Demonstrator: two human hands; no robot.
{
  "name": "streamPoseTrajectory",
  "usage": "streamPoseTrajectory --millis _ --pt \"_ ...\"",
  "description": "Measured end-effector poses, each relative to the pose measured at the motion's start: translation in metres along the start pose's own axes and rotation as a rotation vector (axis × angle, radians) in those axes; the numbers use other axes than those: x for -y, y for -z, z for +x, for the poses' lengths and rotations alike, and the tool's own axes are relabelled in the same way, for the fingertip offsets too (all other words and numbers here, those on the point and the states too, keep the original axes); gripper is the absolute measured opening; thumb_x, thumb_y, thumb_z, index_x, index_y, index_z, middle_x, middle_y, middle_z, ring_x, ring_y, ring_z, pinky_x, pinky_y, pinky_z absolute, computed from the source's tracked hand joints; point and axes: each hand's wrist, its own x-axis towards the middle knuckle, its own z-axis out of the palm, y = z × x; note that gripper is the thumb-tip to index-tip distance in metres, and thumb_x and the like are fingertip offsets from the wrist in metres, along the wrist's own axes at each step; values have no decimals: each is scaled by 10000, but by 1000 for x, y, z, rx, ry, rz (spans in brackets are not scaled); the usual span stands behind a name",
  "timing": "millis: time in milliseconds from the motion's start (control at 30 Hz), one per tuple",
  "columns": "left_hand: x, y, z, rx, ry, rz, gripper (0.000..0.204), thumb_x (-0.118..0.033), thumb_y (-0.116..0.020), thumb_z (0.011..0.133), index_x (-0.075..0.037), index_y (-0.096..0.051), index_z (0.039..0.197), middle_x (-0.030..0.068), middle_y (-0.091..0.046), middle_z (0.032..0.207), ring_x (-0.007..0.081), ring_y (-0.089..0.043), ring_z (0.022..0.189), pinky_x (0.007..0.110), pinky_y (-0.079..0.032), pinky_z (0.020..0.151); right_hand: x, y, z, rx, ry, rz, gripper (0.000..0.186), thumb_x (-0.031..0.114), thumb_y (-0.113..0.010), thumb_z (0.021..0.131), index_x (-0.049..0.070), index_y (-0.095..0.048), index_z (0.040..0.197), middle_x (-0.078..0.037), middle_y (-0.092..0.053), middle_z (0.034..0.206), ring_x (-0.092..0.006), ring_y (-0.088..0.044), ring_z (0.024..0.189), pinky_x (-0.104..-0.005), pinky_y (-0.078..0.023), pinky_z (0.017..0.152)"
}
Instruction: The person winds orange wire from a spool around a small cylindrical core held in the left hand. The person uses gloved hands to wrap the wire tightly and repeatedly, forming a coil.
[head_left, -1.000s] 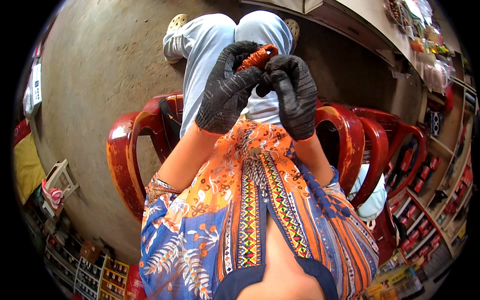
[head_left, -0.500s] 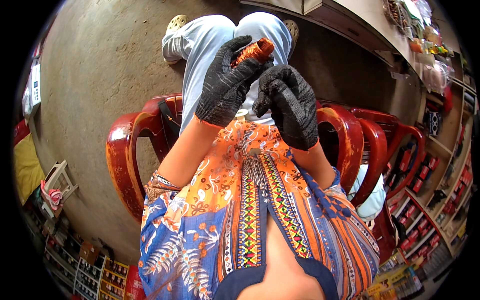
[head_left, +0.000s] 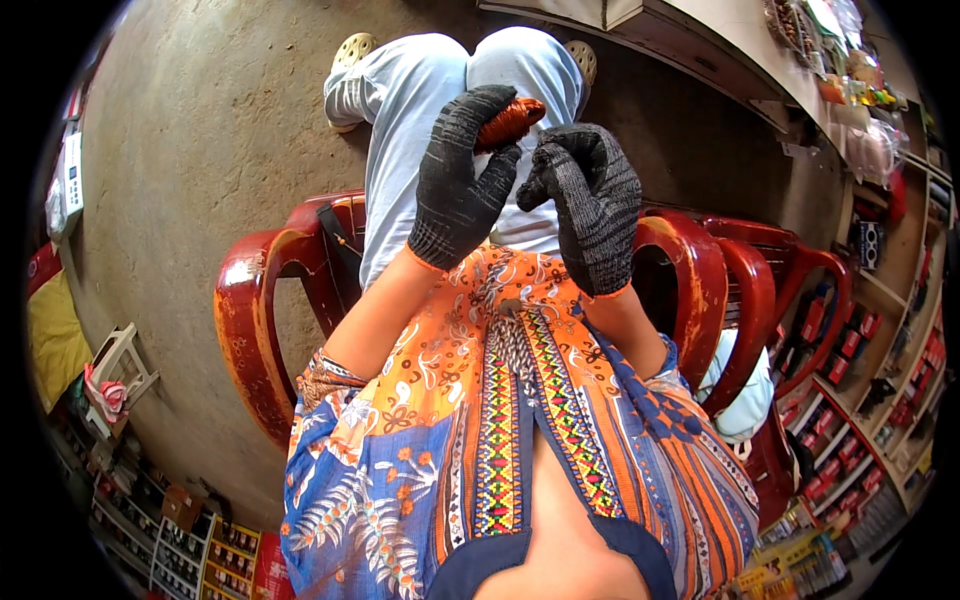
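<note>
While the head camera looks straight down, two hands in dark knitted gloves show above a lap in pale blue trousers. One small reddish-orange object (head_left: 508, 122), ribbed and roughly oval, sits at the top of the left hand (head_left: 462, 180), pinched between the curled gloved fingers (head_left: 478, 112) and the thumb, so that hand is closed on it. It is held up in the air over the knees, just left of the other glove. The right hand (head_left: 590, 200) is near the object but not touching it; its fingers are bent inward into a loose fist, and whether anything thin is caught inside them cannot be told.

One person is seated on one red plastic chair (head_left: 250, 320), whose armrests curve out on both sides of the orange and blue patterned shirt (head_left: 500, 400). Two feet in light sandals (head_left: 355, 48) rest on the bare concrete floor (head_left: 200, 120). To the right stands a stack of more red chairs (head_left: 800, 290); at least two backs show, nested together.

As for containers, one small white crate or stool (head_left: 115, 365) on the left holds a bundled pinkish cloth. Shelves (head_left: 880, 350) on the right carry many small red and dark packets, too small to count. A low rack (head_left: 230, 555) at the lower left holds rows of yellow boxes. A counter (head_left: 700, 40) at the top right bears clear bags of goods.
</note>
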Motion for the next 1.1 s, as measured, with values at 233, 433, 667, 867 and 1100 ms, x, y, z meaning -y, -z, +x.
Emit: streamPoseTrajectory --millis 233,433,667,867,1100 --pt "0 8 4 243 -22 29 490 -6 -670 783 11 -498 1241 137 -584 1175 227 -577 1079 332 -458 929 -3 8 14 -6 109 -153 66 40 -571 902 -8 -597 939 -26 -618 779 -67 -579 650 -218 -481 586" --pt "-9 8 9 382 217 -167 429 -95 -726 803 2 -549 1182 97 -622 1091 165 -598 989 302 -485 872 1 14 20 55 3 6 89 38 -558 904 -14 -602 962 -43 -624 794 -90 -599 648 -227 -496 598" --pt "-14 5 9 127 227 -138 420 -81 -759 732 -28 -583 1109 112 -640 1030 201 -631 960 321 -504 843 11 11 10 91 -14 126 114 44 -569 896 -16 -570 993 -83 -615 789 -136 -613 616 -265 -525 576" --pt "-2 3 4 8 152 -88 429 -27 -749 696 -33 -579 1090 112 -612 1038 240 -621 962 331 -496 846 0 10 7 55 -166 294 288 49 -602 862 -35 -470 1104 -101 -598 791 -147 -589 573 -276 -499 513" --pt "-4 6 4 -18 0 -82 401 15 -712 700 -36 -566 1070 111 -592 1049 258 -601 978 336 -490 854 5 7 15 36 -520 348 446 40 -566 806 7 -433 1230 -36 -532 718 -75 -425 472 -208 -346 403"
